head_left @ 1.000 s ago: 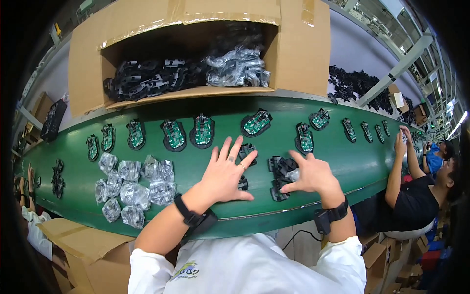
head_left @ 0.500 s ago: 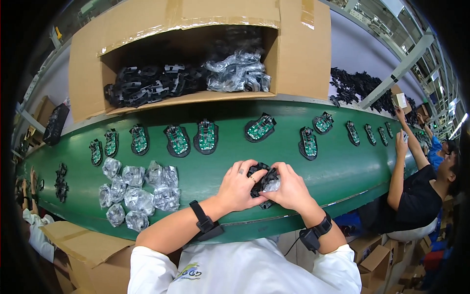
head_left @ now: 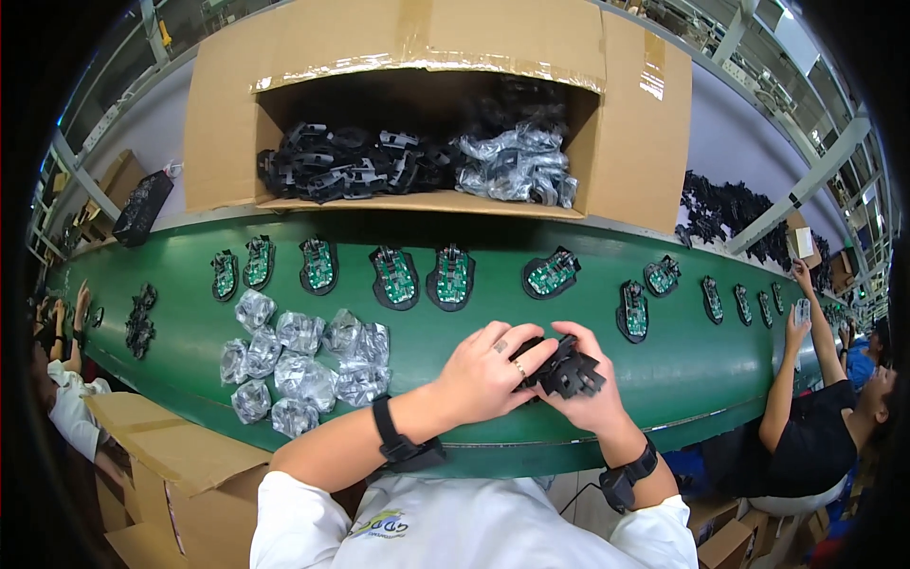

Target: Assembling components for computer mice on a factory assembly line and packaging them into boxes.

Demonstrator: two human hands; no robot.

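Note:
My left hand (head_left: 493,370) and my right hand (head_left: 594,403) meet above the near edge of the green belt. Between them is a black plastic part (head_left: 573,372) with prongs and ridges, tilted up. The fingers of my left hand curl round its left side, and those of my right hand grip it from behind and the right. My fingers cover much of it, so its full shape is hidden. To the left of my hands lie several clear-bagged parts (head_left: 305,379). Beyond them stands a row of black mouse bases with green circuit boards (head_left: 395,278).
A large cardboard box (head_left: 637,142) at the back holds black plastic parts (head_left: 351,166) and bagged parts (head_left: 517,166). The green belt (head_left: 455,332) runs across. Another cardboard box (head_left: 180,455) stands at the lower left. A co-worker (head_left: 815,417) sits at the right; another person (head_left: 71,398) is at the far left.
The whole view has shifted, moving the belt and box rightward. My hands have turned the black part upward, showing its pronged side. The shiny clear wrapping between my fingers no longer shows.

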